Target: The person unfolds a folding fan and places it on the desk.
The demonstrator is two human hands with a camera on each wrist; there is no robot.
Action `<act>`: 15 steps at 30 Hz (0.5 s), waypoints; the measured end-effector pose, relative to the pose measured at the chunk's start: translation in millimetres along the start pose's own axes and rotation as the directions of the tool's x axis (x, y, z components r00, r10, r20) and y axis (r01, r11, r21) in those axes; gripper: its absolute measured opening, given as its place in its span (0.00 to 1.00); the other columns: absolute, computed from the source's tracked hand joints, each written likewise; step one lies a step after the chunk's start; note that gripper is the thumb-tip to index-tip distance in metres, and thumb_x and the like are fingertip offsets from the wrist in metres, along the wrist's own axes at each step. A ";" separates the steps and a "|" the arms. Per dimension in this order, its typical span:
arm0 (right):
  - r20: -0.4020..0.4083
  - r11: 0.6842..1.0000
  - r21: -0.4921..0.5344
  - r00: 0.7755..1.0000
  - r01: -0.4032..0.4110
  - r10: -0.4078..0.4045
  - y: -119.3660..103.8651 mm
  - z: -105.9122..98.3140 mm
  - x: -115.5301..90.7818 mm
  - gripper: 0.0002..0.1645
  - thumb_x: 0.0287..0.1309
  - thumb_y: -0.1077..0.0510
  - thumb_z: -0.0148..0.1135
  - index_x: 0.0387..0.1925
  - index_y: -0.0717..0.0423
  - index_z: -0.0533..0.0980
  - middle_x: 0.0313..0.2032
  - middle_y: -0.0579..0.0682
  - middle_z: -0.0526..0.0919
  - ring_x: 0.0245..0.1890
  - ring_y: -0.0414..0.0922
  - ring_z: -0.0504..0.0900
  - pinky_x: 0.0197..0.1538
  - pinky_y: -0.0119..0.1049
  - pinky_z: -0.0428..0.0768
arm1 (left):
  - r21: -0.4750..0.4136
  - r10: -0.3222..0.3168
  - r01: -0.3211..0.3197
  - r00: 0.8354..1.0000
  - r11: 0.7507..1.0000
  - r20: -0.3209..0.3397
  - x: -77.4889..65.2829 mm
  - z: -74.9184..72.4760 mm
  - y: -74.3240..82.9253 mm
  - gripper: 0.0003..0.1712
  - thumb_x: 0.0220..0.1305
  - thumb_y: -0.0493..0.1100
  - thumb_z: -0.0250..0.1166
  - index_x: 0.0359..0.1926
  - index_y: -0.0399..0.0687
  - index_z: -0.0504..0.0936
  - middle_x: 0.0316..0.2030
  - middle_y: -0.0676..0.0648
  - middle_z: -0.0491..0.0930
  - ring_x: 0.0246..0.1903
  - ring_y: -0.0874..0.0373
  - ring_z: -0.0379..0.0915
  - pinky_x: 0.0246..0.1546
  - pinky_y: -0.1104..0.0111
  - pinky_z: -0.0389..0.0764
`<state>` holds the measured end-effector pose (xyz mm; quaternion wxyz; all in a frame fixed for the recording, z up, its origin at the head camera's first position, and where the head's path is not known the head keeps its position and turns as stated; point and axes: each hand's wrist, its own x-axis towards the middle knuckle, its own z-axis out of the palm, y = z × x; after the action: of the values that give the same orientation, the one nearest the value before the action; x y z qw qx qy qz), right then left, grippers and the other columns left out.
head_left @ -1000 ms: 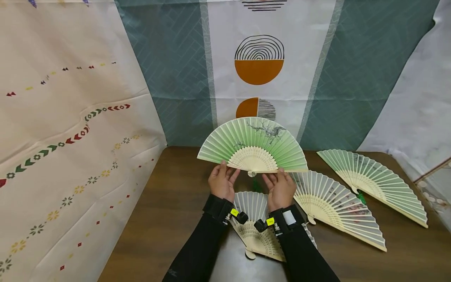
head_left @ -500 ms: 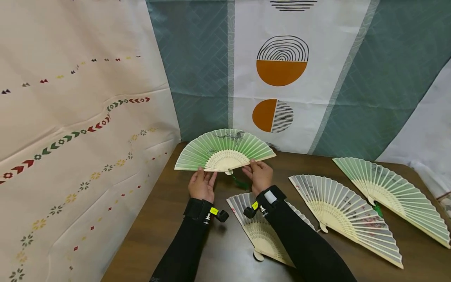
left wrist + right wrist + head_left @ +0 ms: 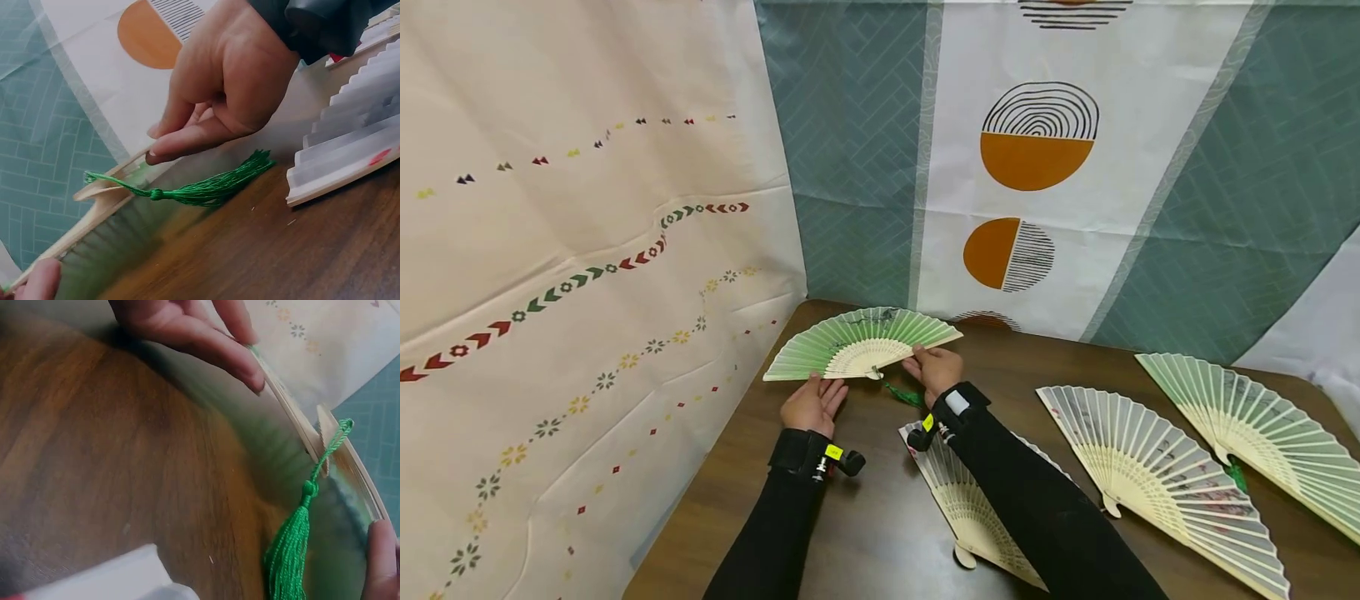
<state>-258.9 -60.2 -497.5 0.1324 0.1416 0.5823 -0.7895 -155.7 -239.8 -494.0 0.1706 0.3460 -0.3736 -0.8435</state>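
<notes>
A spread green folding fan [image 3: 857,342] with pale slats and a dark branch print is held between both hands near the table's back left corner. My left hand [image 3: 811,407] pinches its left outer stick between thumb and fingers. On the other side, my right hand [image 3: 937,370] pinches the right outer stick. From the fan's pivot hangs a green tassel [image 3: 212,184], which also shows as a tassel [image 3: 290,544] in the right wrist view. The fan's leaf appears close over the tabletop in both wrist views.
A white open fan [image 3: 966,500] lies under my right forearm. Farther right lie a white fan with reddish print [image 3: 1172,483] and a pale green fan [image 3: 1262,433], both spread on the wooden table [image 3: 865,533]. Patterned cloth [image 3: 865,167] hangs behind the table.
Both hands have carried the green fan leftward and lowered it toward the table's back left corner. The view has turned left; the other fans stay on the table.
</notes>
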 end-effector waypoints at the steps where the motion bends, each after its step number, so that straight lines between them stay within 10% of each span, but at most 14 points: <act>1: 0.003 1.000 -0.007 1.000 -0.013 0.013 0.0 0.0 1.9 0.27 0.86 0.65 0.61 0.74 0.81 0.72 0.62 0.75 0.85 0.31 0.35 0.90 0.43 0.26 0.94 | 0.014 -0.007 0.007 1.000 1.000 0.005 -0.2 -0.6 0.9 0.30 0.90 0.41 0.58 0.82 0.27 0.69 0.67 0.28 0.79 0.59 0.44 0.92 0.52 0.60 0.97; 8: 0.010 0.993 -0.071 0.995 -0.094 0.095 3.3 -4.8 14.8 0.26 0.87 0.64 0.60 0.74 0.79 0.73 0.68 0.76 0.83 0.29 0.33 0.91 0.41 0.24 0.93 | 0.053 -0.070 0.068 0.997 0.996 0.042 -1.1 -4.0 3.9 0.33 0.94 0.45 0.45 0.85 0.27 0.59 0.82 0.24 0.67 0.80 0.32 0.72 0.71 0.53 0.86; 15: 0.023 0.990 -0.052 0.991 -0.131 0.133 0.6 -9.3 16.3 0.24 0.86 0.62 0.63 0.70 0.77 0.76 0.39 0.55 0.89 0.26 0.35 0.91 0.39 0.25 0.93 | 0.030 -0.142 0.139 0.981 0.990 0.131 -3.9 -9.8 11.1 0.39 0.93 0.50 0.33 0.90 0.28 0.44 0.88 0.26 0.54 0.86 0.30 0.60 0.87 0.42 0.69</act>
<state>-273.2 -52.2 -506.8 0.1956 0.1659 0.5895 -0.7660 -145.6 -250.0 -488.6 0.0819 0.3164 -0.3677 -0.8706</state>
